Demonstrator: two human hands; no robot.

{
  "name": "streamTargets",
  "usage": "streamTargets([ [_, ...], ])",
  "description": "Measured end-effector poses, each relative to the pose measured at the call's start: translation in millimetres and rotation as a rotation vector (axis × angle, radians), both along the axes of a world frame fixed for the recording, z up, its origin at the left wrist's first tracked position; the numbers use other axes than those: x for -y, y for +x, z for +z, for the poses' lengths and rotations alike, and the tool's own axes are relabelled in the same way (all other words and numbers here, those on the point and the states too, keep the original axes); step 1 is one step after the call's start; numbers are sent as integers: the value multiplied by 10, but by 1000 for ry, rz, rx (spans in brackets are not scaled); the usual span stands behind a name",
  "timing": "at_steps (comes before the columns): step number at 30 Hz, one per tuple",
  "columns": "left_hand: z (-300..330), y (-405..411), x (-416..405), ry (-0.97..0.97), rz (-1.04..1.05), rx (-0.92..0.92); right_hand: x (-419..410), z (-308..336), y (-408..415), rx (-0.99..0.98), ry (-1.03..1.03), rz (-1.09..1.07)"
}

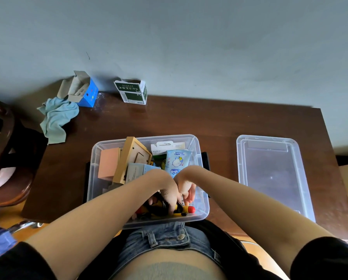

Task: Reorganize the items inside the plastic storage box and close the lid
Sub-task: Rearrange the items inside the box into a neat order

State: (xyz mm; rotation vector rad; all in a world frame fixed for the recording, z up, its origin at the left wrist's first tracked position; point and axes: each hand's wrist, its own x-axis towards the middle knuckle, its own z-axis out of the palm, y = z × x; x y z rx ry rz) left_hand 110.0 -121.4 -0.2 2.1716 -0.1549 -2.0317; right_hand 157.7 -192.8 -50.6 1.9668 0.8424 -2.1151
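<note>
I see both hands inside the storage box (197,156); the left hand (169,194) clamps a yellow-black tool (181,210); the right hand (186,187) beside it, grip unclear; lid (270,170) right of box.

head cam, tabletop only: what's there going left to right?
Light blue cloth → blue carton → green-and-white carton → clear storage box with both hands inside → clear lid, lying flat.
</note>
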Motion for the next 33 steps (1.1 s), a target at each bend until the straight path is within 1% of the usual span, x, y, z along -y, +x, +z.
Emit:
streamTargets([
  [3, 24, -31, -9, -25, 13, 16, 47, -77, -96, 91, 91, 5],
  [7, 28, -45, -24, -35, 26, 38, 79, -146, -169, 119, 65, 82],
  [12, 20, -56, -50, -45, 30, 48, 49, -126, -174, 153, 123, 120],
  [17, 4, -59, -58, -47, 52, 57, 56, -93, -154, 248, 149, 268],
  [19, 0, -65, -63, -51, 55, 55, 49, -84, -158, 263, 160, 255],
  [22, -14, -67, -67, -59, 58, 54, 21, -22, -126, 300, 250, 212],
  [25, -12, -74, -66, -57, 57, 63, 29, -11, -119, 323, 225, 253],
  [28, -2, -80, -65, -54, 49, 67, 25, -25, -130, 301, 170, 213],
  [31, 7, -79, -66, -59, 45, 71, 11, -30, -137, 182, 116, 87],
  [33, -1, -82, -69, -61, 46, 67, 22, -25, -147, 134, 40, 85],
])
